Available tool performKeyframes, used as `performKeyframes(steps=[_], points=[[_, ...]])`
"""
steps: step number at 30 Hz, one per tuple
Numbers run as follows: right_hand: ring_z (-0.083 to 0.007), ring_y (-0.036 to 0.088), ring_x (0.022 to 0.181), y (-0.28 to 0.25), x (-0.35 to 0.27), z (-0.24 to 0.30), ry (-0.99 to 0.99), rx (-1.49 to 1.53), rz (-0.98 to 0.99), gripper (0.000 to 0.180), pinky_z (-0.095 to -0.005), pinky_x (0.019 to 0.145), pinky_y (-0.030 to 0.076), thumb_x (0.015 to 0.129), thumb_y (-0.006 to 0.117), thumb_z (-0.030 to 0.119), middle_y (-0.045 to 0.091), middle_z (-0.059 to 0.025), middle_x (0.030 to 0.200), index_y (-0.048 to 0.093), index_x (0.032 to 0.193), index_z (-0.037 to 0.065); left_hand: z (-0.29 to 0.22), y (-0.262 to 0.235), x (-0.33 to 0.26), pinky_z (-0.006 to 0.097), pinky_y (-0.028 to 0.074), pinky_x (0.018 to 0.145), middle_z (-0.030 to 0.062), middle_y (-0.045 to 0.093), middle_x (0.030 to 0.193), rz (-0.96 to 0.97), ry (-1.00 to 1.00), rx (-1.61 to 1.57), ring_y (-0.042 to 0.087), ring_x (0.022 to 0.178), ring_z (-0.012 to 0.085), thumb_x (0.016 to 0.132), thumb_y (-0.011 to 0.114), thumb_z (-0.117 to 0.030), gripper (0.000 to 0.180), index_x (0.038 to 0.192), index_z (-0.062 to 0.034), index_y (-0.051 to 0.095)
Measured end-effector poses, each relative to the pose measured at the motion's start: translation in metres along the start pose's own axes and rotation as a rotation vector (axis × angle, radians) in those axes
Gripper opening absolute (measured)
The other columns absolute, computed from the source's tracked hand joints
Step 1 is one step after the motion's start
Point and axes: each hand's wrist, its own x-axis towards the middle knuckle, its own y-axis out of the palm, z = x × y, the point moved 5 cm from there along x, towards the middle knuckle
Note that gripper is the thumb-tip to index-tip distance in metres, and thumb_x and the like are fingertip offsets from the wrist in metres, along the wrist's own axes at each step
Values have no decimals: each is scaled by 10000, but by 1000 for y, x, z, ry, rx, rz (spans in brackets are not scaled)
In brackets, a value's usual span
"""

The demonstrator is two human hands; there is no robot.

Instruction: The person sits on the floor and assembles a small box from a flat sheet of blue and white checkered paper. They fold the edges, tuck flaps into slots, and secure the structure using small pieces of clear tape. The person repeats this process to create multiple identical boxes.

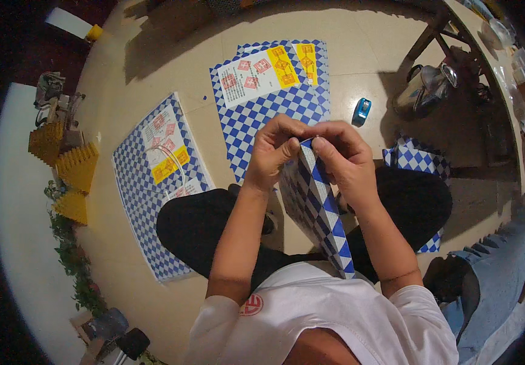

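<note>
A blue-and-white checkered bag (323, 210) stands edge-on between my knees, its narrow folded side turned up and its lower end close to my shirt. My left hand (274, 152) pinches the left of its far top corner. From the right, my right hand (348, 159) pinches the same corner, thumb on the edge and fingers curled behind. The two hands meet there, and the fingertips are partly hidden. Beyond them, flat checkered bags (262, 118) with white and yellow panels overlap on the floor. To the left lies another checkered bag (138, 216) with a white cord handle.
A small blue object (362, 112), perhaps a tape dispenser, lies on the tiled floor. Near the table (475, 36) at right stands a metal kettle (423, 91). More checkered material (417, 159) is beside my right knee. Yellow stepped pieces (79, 165) and plants (74, 261) line the left.
</note>
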Motion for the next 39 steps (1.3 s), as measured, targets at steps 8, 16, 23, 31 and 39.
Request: performKeyframes(steps=[8,16,23,31,39], points=[[-20,512,735,-17,12,-42,150,-131,-46,171,-192,651,414,985,659,159,621,50,885,666,1109,41,33,-17,-12,250,433,899,28,609,1081,-60,-177,-92,569,983,109,1007,607,-195,215,1171,-61,570],[-16,454,586,-7,32,-71,350,55,-41,158,-191,498,319,961,671,233,574,52,784,657,993,79,45,-29,-21,276,367,996,30,548,1102,-142,-171,-84,513,1078,142,986,572,-237,259,1161,-50,532],[-14,402,506,-7,44,-117,476,72,-53,152,-192,444,257,950,678,246,521,72,709,640,994,105,70,-47,-38,259,375,930,11,513,1061,-320,-169,-113,498,1019,126,1007,532,-237,226,1152,-64,523],[-45,445,526,-7,52,-148,486,-29,-29,154,-218,448,290,950,674,223,551,39,716,624,992,84,87,-69,-55,269,383,948,20,541,1076,-452,-191,-93,516,1029,129,1019,498,-252,237,1178,-82,542],[-38,480,599,-2,42,-153,373,-10,-92,117,-213,505,342,977,641,190,582,44,777,623,977,75,82,-68,-57,290,377,958,33,559,1053,-363,-187,275,503,1020,140,1046,402,-353,357,1168,-58,562]])
